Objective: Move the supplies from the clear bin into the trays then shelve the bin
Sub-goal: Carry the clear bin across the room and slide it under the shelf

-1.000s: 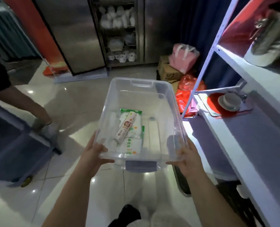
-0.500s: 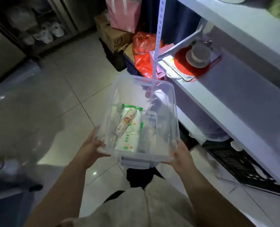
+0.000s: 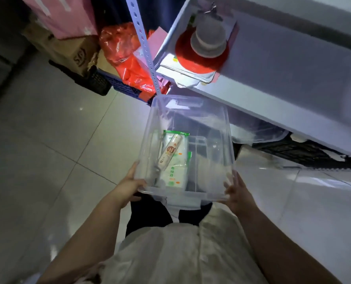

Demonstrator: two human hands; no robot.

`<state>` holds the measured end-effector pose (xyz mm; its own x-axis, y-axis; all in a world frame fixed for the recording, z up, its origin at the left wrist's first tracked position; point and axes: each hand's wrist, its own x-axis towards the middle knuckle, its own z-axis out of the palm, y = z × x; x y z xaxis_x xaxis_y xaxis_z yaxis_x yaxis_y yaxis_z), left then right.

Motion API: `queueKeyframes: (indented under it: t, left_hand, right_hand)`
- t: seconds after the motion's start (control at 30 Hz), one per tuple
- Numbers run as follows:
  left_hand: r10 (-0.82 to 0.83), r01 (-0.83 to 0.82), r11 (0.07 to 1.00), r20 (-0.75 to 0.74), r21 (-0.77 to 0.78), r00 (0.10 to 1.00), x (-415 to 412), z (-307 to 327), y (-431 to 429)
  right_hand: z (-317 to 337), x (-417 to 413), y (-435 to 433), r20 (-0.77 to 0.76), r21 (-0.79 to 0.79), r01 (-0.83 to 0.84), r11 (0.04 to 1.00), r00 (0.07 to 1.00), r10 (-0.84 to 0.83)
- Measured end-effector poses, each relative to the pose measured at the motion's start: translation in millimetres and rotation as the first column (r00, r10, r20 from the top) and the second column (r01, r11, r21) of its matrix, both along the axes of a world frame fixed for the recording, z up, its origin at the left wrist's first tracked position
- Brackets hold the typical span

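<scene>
Probably a storeroom (dimly lit): slotted-post shelving [image 3: 293, 78], a cardboard box [image 3: 68, 52] and a black crate [image 3: 96, 80] on tiles [image 3: 57, 140].

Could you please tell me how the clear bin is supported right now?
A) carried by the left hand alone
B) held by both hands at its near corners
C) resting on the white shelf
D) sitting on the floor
B: the left hand and the right hand each hold a near corner of the clear bin, above the floor.

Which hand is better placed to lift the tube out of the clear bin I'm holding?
Left, probably. The tube lies in the left half of the clear bin, its near end close to the left hand. The right hand holds the opposite corner, beyond the green-and-white pack.
</scene>
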<state>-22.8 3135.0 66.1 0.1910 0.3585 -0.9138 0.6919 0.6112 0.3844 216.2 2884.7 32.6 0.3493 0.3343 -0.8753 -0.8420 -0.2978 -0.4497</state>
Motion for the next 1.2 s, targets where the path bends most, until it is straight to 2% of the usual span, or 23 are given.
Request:
queueKeyframes:
  t: [0.07, 0.13, 0.3, 0.4, 0.53, 0.63, 0.77, 0.83, 0.93, 1.0, 1.07, 1.2]
  left_hand:
    - [-0.123, 0.122, 0.992, -0.028, -0.023, 0.992, 11, -11, 23]
    - [-0.18, 0.18, 0.983, -0.004, -0.041, 0.984, 20, -22, 48]
    - [-0.202, 0.21, 0.975, 0.103, -0.069, 0.974, 36, -39, 109]
    - [-0.254, 0.261, 0.964, 0.121, -0.045, 0.959, 55, -55, 141]
    - [-0.245, 0.251, 0.967, 0.115, -0.042, 0.963, 79, -92, 171]
    - [-0.174, 0.179, 0.983, 0.103, -0.047, 0.979, 90, -127, 181]
    - [0.085, -0.076, 0.995, 0.144, -0.064, 0.986, 103, -175, 174]
    - [0.217, -0.206, 0.975, 0.166, -0.083, 0.962, 110, -192, 167]
    - [0.378, -0.352, 0.923, 0.2, -0.154, 0.904, 111, -210, 162]
    - [0.47, -0.429, 0.878, 0.209, -0.213, 0.858, 109, -212, 164]
    - [0.498, -0.442, 0.859, 0.22, -0.258, 0.839, 109, -211, 170]
    - [0.439, -0.372, 0.891, 0.288, -0.26, 0.851, 129, -206, 195]
  right_hand:
    - [-7, -2, 11, -0.023, -0.028, 0.193, 0.981, 0.981, -0.194]
    - [-8, -8, 24, -0.002, -0.034, 0.296, 0.955, 0.955, -0.296]
    - [-15, -34, 57, -0.011, 0.037, 0.502, 0.864, 0.865, -0.502]
    - [-28, -37, 85, 0.011, 0.063, 0.504, 0.861, 0.863, -0.506]
    - [-58, -19, 116, 0.03, 0.092, 0.512, 0.854, 0.856, -0.517]
    - [-87, -3, 131, 0.09, 0.077, 0.511, 0.856, 0.852, -0.516]
    - [-132, 4, 141, 0.097, 0.107, 0.597, 0.795, 0.79, -0.606]
    - [-153, -5, 140, 0.075, 0.146, 0.659, 0.738, 0.736, -0.672]
    - [-176, -22, 142, 0.088, 0.064, 0.66, 0.748, 0.743, -0.663]
    - [-185, -29, 147, 0.006, 0.051, 0.744, 0.667, 0.667, -0.745]
    - [-184, -25, 154, -0.015, 0.042, 0.795, 0.605, 0.606, -0.796]
    - [-180, 1, 167, 0.007, 0.057, 0.765, 0.642, 0.643, -0.766]
